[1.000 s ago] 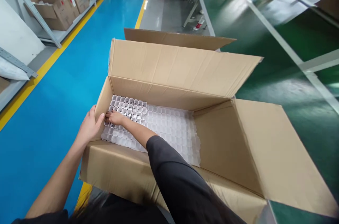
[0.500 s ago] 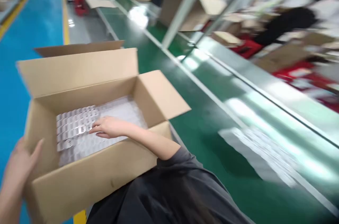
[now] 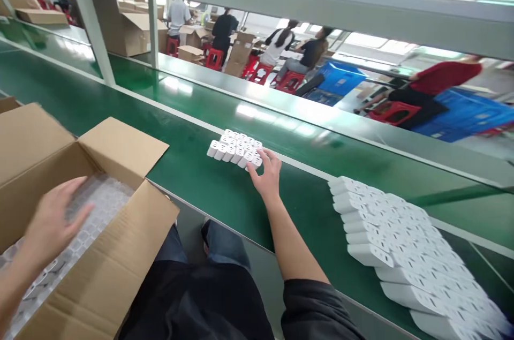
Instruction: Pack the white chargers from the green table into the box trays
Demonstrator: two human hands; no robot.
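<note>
My right hand (image 3: 268, 175) reaches over the green belt to a small cluster of white charger blocks (image 3: 231, 148). Thumb and fingers close around the blocks at the cluster's right end. The blocks stand side by side in rows, small dark slots on their tops. My left hand (image 3: 54, 222) hovers in the open cardboard box (image 3: 92, 276), its fingers apart and nothing in them. Beneath it, clear plastic trays (image 3: 100, 201) line the box; some white pieces with dark slots show at the lower left.
A larger group of white charger blocks (image 3: 401, 243) stands in rows on the belt (image 3: 193, 179) to the right. Metal posts (image 3: 94, 24) and a rail rise behind the belt. Beyond are people on red stools (image 3: 291, 81), cartons (image 3: 144, 32) and blue crates (image 3: 341, 77).
The view has swung right. My right hand has left the box and is now at the small block cluster. My left hand has moved from the box's side to over its inside.
</note>
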